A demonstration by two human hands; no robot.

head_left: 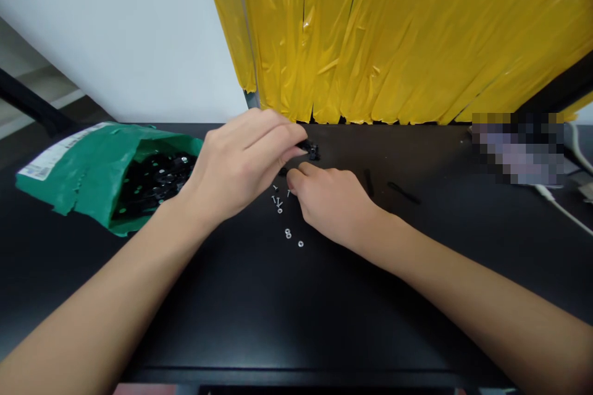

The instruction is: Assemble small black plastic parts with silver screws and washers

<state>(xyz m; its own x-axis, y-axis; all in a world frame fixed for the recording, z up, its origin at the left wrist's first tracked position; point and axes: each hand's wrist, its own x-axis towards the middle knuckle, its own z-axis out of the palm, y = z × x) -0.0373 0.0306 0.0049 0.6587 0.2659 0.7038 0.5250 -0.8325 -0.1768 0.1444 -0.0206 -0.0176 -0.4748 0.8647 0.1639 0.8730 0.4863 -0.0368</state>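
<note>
My left hand [252, 163] is closed, pinching a small black part [311, 149] that sticks out past its fingertips. Just below and to the right, my right hand [328, 200] has its fingers pressed together low over the table; what they hold, if anything, is hidden. Beside its fingertips lie several small silver screws [278, 202]. Nearer to me are a few silver washers [301, 244], lying flat on the black table [296, 315]. Another small dark piece [283, 171] shows between the two hands.
An open green bag [88, 176] full of black parts lies on the left, beside my left wrist. Thin black pieces [404, 192] lie right of my right hand. A blurred object [523, 151] and a white cable [567, 213] are at the right. Yellow strips [370, 43] hang behind.
</note>
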